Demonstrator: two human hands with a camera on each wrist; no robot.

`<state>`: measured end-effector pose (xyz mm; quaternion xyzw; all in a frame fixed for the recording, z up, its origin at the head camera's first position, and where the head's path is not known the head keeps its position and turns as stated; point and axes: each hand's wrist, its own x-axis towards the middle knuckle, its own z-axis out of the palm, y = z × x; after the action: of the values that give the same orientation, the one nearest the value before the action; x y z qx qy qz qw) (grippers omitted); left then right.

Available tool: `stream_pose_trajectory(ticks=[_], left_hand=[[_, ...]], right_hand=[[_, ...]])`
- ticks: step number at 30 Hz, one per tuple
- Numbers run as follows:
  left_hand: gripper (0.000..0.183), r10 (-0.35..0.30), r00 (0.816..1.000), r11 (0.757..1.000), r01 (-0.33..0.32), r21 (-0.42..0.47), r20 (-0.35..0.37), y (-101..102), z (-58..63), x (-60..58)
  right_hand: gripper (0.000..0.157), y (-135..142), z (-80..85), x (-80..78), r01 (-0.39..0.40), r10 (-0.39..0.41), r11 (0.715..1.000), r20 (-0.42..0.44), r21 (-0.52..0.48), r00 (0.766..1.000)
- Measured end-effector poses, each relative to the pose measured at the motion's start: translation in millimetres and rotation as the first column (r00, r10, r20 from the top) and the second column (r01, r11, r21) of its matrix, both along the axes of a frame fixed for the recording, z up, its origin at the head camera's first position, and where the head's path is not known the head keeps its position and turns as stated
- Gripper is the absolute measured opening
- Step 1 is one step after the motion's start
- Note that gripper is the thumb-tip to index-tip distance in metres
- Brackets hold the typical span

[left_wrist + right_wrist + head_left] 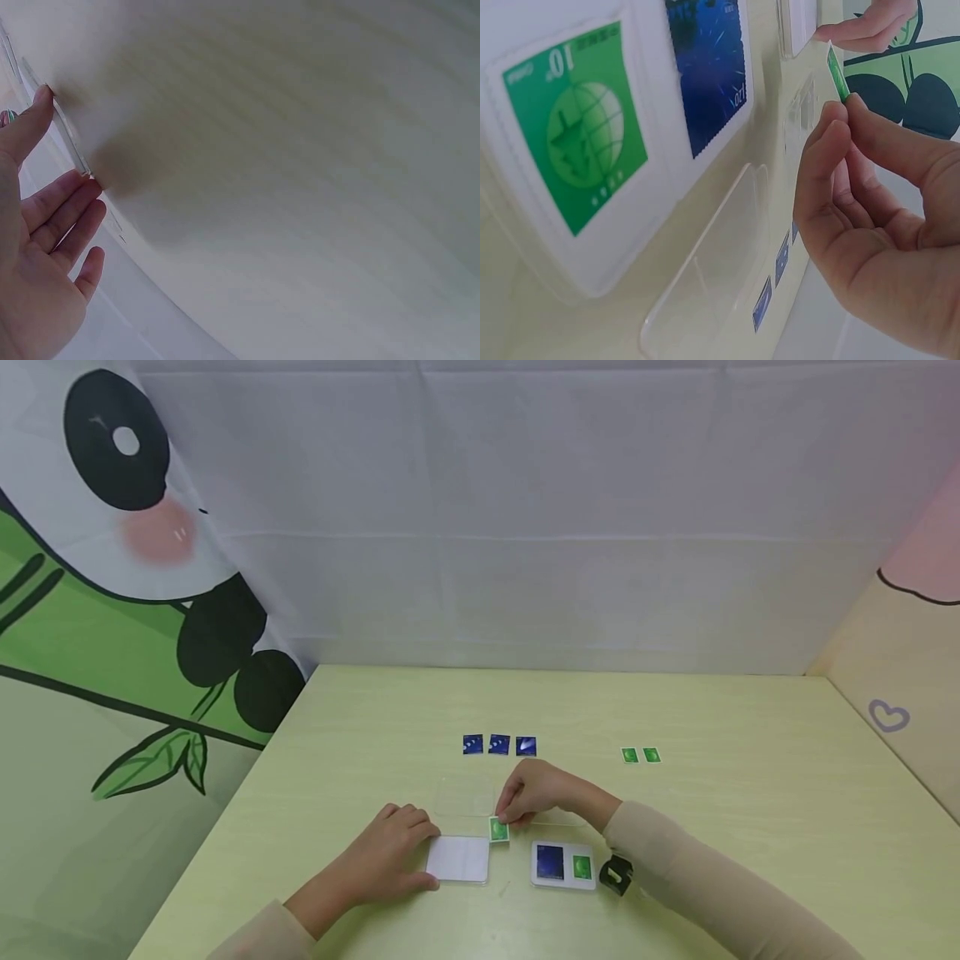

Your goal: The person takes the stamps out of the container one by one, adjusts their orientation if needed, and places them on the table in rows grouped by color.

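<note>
My right hand pinches a small green postage stamp between thumb and forefinger, close to the top right corner of a white card. In the right wrist view, the stamp is seen nearly edge-on at the fingertips. My left hand holds the white card at its left end, thumb at the near corner and forefinger at the far one. To the right lies another white card bearing a blue stamp and a green stamp with a globe design.
Three blue stamps lie in a row farther back, and two green stamps lie to their right. Clear plastic pieces rest behind the cards. A small black object is by the right sleeve. White cloth hangs behind the table.
</note>
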<state>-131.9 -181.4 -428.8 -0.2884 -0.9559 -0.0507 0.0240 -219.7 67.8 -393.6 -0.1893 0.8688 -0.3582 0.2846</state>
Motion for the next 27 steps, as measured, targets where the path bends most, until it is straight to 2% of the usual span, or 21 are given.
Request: stream_pose_trajectory(ticks=[10, 21, 27], left_hand=[[0.053, -0.007, 1.000, 1.000, 0.007, 0.002, -0.023, 1, -1.1, 0.6], [0.054, -0.044, 0.997, 0.999, 0.043, -0.006, -0.069, 1, -2.1, 1.6], [0.054, -0.042, 0.996, 0.999, 0.042, -0.003, -0.074, 0, -1.1, 2.9]], right_hand=[[0.005, 10, 0.8, -4.2, -0.022, 0.022, 1.000, 0.014, 0.002, 1.000], [0.004, 12, -2.4, -5.8, 0.012, -0.012, 1.000, 0.006, 0.011, 1.000], [0.003, 14, -0.9, -6.6, 0.018, -0.018, 1.000, 0.023, -0.006, 1.000]])
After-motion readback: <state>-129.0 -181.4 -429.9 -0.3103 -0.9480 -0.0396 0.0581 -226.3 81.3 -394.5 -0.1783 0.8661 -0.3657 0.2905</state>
